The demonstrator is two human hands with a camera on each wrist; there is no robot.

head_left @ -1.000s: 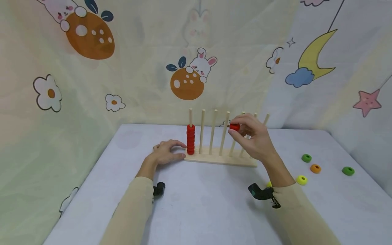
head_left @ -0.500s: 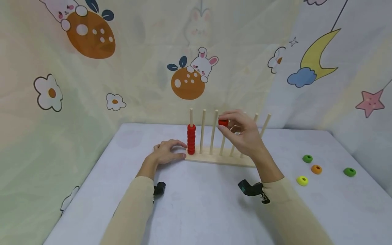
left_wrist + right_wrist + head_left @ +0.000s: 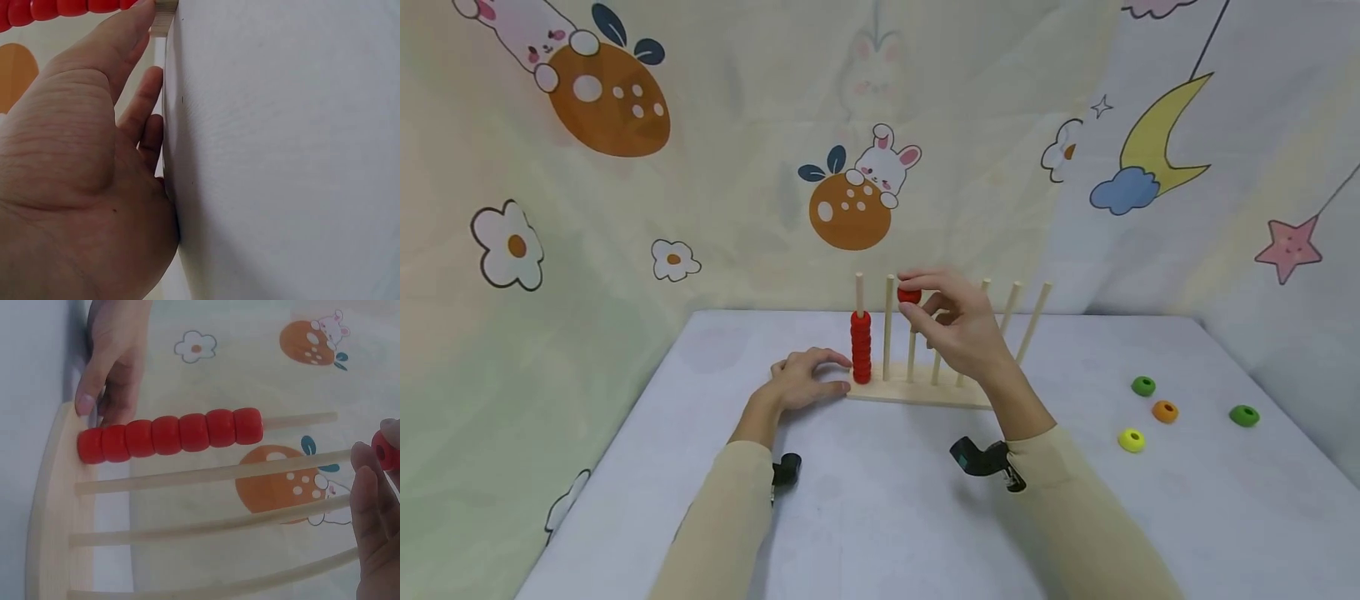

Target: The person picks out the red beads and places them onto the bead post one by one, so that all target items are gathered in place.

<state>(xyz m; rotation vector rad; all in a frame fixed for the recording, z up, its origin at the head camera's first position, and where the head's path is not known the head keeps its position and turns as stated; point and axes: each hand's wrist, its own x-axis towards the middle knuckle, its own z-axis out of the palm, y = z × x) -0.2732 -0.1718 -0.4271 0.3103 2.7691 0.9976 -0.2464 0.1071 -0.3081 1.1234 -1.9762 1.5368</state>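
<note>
A wooden peg rack [image 3: 917,395] stands near the back of the table, its upright pegs in a row. Several red beads [image 3: 861,348] are stacked on the leftmost peg, whose top [image 3: 306,420] sticks out bare. My left hand [image 3: 805,379] holds the left end of the rack's base between thumb [image 3: 119,37] and fingers. Up at peg-top height, my right hand [image 3: 958,325] pinches one red bead [image 3: 909,295] between thumb and index finger. That bead is just right of the second peg's tip [image 3: 890,280]; its hole [image 3: 380,452] shows in the right wrist view.
To the right on the table lie loose beads: two green ones [image 3: 1143,386], an orange one [image 3: 1166,411] and a yellow one [image 3: 1132,440]. A printed cloth [image 3: 737,183] hangs right behind the table. My right forearm covers part of the table.
My right hand has carried the red bead leftward, from over the right-hand pegs to close by the second peg. The left hand keeps its place on the rack.
</note>
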